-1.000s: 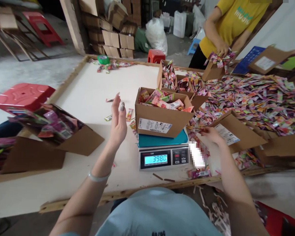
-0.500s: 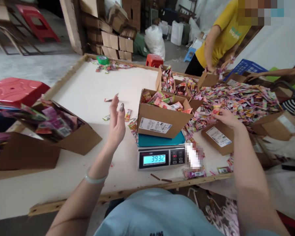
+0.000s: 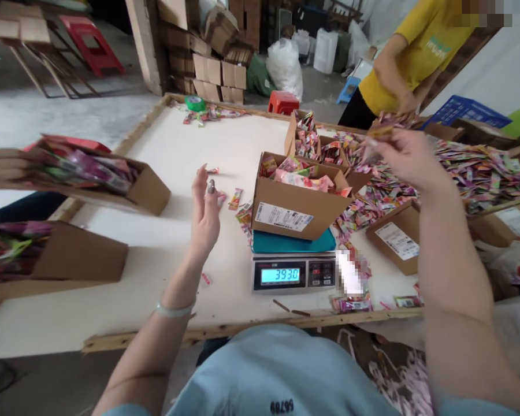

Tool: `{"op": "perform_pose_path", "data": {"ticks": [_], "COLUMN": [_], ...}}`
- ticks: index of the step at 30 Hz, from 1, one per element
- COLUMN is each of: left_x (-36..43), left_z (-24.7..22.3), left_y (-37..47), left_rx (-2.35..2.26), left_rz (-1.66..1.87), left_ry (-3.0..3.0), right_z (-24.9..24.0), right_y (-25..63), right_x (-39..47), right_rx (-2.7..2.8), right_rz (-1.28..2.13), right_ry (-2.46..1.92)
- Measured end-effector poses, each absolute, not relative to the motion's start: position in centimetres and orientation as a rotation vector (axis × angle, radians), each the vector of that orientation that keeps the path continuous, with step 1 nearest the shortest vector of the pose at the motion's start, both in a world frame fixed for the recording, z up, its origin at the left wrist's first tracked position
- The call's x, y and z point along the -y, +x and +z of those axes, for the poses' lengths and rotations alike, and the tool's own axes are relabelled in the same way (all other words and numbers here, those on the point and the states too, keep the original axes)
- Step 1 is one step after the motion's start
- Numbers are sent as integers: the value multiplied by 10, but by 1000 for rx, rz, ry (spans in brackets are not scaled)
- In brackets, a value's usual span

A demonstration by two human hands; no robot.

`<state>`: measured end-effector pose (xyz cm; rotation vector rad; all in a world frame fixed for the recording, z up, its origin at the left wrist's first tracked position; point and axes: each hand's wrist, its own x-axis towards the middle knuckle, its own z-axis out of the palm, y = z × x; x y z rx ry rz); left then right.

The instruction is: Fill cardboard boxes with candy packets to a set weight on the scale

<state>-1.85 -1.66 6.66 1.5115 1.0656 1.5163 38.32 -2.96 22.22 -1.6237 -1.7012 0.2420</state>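
My left hand (image 3: 205,214) is raised above the white table, fingers apart and holding nothing, left of the weighing scale (image 3: 294,274). On the scale's blue pan stands a cardboard box (image 3: 303,211), slightly tilted, full of small wrapped snack packets (image 3: 305,180). My right hand (image 3: 409,153) is pinched on a small packet (image 3: 379,134) over the far side of the heap, its shape blurred. Beneath that forearm sits another labelled box (image 3: 396,238). The scale's display (image 3: 280,275) is lit.
A large heap of packets (image 3: 472,173) spreads to the right. Another person's hand (image 3: 6,167) holds a filled box (image 3: 149,188) at left, above a second filled box (image 3: 82,254). A co-worker in a yellow shirt (image 3: 433,52) stands across. Green tape (image 3: 195,104) lies at the far corner.
My right hand has risen away from the labelled box, farther over the heap. Another person's hand has appeared at left, and the box there has shifted up. My left hand stays raised.
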Motion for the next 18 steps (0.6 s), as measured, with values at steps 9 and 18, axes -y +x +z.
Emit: {"op": "perform_pose_path", "data": {"ticks": [9,18], "left_x": [15,13], "left_z": [35,-42], "left_y": [-32,-12], "left_rx": [-1185,-1225], "left_rz": [1453,1163], "left_ry": [1359,1188], "right_z": [173,144], "right_y": [456,418], "right_x": [33,-2], "right_rx": [1416,1291], "right_rz": [102,621], "right_ry": [-1543,-1678]}}
